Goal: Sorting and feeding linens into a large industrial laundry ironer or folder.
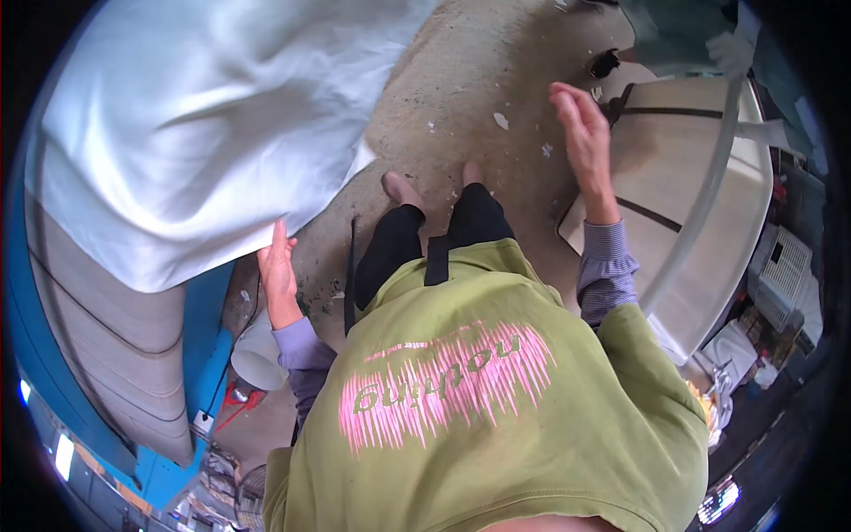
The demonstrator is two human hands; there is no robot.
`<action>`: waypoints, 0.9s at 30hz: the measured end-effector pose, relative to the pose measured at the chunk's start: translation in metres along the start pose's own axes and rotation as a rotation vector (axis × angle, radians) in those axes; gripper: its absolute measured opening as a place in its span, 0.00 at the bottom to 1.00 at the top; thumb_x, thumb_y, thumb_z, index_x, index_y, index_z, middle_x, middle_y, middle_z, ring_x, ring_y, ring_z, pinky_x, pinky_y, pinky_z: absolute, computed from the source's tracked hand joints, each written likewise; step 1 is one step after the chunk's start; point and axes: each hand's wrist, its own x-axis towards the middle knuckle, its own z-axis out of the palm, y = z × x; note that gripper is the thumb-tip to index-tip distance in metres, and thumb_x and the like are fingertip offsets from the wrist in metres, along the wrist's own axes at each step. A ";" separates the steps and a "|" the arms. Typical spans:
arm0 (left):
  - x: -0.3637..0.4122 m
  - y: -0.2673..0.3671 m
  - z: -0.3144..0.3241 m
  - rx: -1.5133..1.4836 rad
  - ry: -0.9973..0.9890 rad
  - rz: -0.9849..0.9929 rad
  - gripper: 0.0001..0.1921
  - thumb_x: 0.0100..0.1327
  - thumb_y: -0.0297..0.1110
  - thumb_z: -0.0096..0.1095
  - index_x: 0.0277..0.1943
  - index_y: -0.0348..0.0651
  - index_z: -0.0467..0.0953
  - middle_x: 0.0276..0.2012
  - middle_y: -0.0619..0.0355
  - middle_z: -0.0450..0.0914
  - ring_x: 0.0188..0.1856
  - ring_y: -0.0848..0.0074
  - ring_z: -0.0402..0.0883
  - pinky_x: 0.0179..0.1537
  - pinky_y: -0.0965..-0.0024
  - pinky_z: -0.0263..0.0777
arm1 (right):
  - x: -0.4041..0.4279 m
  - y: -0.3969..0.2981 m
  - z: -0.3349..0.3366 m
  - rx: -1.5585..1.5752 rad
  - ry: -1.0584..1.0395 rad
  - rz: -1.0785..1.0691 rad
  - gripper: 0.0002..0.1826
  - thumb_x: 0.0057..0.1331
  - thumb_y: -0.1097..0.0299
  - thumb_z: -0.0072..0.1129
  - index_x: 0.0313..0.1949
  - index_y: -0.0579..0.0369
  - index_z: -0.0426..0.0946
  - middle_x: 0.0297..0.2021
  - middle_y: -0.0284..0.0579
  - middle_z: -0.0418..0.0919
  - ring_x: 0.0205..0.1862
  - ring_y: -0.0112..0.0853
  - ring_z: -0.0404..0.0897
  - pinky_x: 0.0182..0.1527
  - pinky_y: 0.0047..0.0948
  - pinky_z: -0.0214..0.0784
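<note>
A large sheet of white cloth (252, 126) drapes over the grey fabric-like surface (113, 319) of a blue-framed machine (206, 346) on my left. My left hand (278, 269) is at the near edge of that cloth. Its fingers are extended and a fingertip overlaps the edge; no grip on it shows. My right hand (586, 136) is raised over the floor, beside a large cream-coloured tub or cart (665, 159). The fingers are loosely bent and nothing is visible in them.
A white bucket (259, 356) stands beside the machine, with a red object (249, 401) close by. Across the cream tub a co-worker's white-gloved hand (731, 53) is at its rim. A white plastic basket (784, 272) lies farther right. Scraps (500, 120) litter the concrete floor (459, 86).
</note>
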 end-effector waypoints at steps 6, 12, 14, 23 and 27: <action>-0.040 0.078 -0.047 0.137 0.441 0.349 0.13 0.59 0.39 0.59 0.33 0.36 0.75 0.25 0.59 0.76 0.19 0.84 0.68 0.19 0.82 0.61 | -0.014 0.030 -0.042 -0.157 -0.144 0.046 0.13 0.63 0.61 0.50 0.42 0.56 0.74 0.31 0.42 0.77 0.33 0.27 0.75 0.37 0.24 0.67; -0.094 0.168 0.015 0.229 1.016 0.995 0.14 0.55 0.34 0.61 0.40 0.35 0.74 0.33 0.57 0.76 0.31 0.79 0.71 0.30 0.79 0.60 | 0.005 0.060 -0.110 -0.155 -0.136 0.041 0.14 0.63 0.61 0.50 0.42 0.56 0.74 0.31 0.43 0.77 0.31 0.28 0.76 0.36 0.25 0.67; -0.092 0.175 0.051 0.228 0.939 1.032 0.14 0.55 0.33 0.59 0.42 0.35 0.73 0.37 0.57 0.76 0.38 0.77 0.73 0.36 0.76 0.62 | 0.011 0.064 -0.136 -0.158 -0.059 0.041 0.13 0.62 0.62 0.51 0.42 0.55 0.74 0.31 0.43 0.77 0.31 0.27 0.76 0.36 0.24 0.67; -0.077 0.143 0.299 0.243 -0.070 0.668 0.15 0.60 0.36 0.56 0.46 0.36 0.72 0.43 0.57 0.76 0.40 0.77 0.77 0.37 0.80 0.63 | -0.008 0.112 -0.301 -0.167 0.315 0.096 0.14 0.64 0.63 0.49 0.44 0.57 0.74 0.35 0.38 0.76 0.37 0.24 0.73 0.42 0.21 0.65; -0.067 0.132 0.361 0.418 -0.211 0.577 0.16 0.61 0.37 0.55 0.48 0.37 0.72 0.44 0.56 0.77 0.42 0.77 0.77 0.38 0.79 0.64 | -0.027 0.143 -0.369 -0.263 0.980 0.178 0.18 0.63 0.63 0.51 0.49 0.60 0.69 0.44 0.43 0.73 0.44 0.29 0.72 0.46 0.26 0.65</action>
